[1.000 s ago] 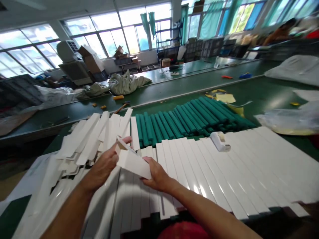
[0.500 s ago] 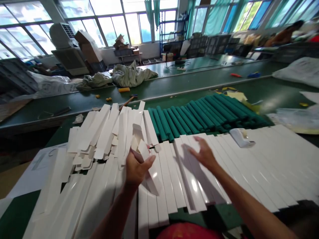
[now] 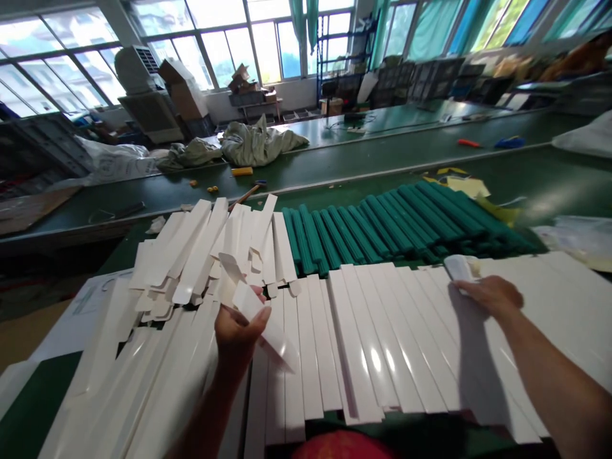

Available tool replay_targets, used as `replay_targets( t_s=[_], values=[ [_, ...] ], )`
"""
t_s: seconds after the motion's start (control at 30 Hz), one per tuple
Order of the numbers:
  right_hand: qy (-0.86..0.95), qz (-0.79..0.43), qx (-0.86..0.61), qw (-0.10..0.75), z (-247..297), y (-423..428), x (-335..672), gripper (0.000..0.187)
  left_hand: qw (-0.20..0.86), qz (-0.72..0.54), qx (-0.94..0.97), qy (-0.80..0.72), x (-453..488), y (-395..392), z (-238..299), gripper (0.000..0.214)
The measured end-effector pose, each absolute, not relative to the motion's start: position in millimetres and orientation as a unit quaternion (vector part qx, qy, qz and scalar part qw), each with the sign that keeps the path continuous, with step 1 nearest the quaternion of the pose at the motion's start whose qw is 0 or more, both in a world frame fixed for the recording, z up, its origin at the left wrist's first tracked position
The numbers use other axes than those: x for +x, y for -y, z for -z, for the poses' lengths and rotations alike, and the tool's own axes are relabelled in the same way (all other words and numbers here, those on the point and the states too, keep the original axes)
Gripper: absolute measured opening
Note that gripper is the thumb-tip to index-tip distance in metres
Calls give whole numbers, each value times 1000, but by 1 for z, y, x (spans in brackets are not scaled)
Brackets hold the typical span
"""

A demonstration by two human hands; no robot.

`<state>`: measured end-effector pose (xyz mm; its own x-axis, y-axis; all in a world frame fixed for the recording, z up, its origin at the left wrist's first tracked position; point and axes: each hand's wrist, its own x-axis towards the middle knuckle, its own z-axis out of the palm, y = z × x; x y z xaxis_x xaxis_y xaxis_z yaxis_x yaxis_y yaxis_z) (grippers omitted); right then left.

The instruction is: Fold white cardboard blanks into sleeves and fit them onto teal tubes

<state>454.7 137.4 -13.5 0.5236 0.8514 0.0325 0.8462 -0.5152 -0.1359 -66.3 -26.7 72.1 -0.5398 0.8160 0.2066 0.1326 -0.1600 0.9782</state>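
My left hand [image 3: 241,325] is closed around a white carton [image 3: 268,325], a long narrow box whose end flaps stand open. It is held tilted over a row of flat white boxes [image 3: 313,344]. To the right, my right hand [image 3: 492,296] has its fingers at a small white tape dispenser [image 3: 459,268] with a roll of tape, on top of the boxes. The fingers appear closed on the dispenser's near side, though part of the grip is hidden. Left of the row lies a loose pile of white cartons [image 3: 191,261] with flaps out.
Dark green ribbed rolls [image 3: 363,226] lie side by side behind the white boxes. Farther back on the green table [image 3: 344,159] are a crumpled cloth [image 3: 255,143], a hammer [image 3: 246,193] and a yellow piece [image 3: 241,171]. Clear plastic bags [image 3: 581,236] lie at right.
My right hand has moved right from above the middle boxes to the tape dispenser. My left hand has shifted left and slightly down in view with the carton.
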Motion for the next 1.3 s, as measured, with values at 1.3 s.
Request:
replay_targets(
  t_s=[1.3],
  values=[
    [566, -326, -714, 253, 24, -56, 56, 18, 297, -673, 425, -527, -127, 58, -66, 31]
  ],
)
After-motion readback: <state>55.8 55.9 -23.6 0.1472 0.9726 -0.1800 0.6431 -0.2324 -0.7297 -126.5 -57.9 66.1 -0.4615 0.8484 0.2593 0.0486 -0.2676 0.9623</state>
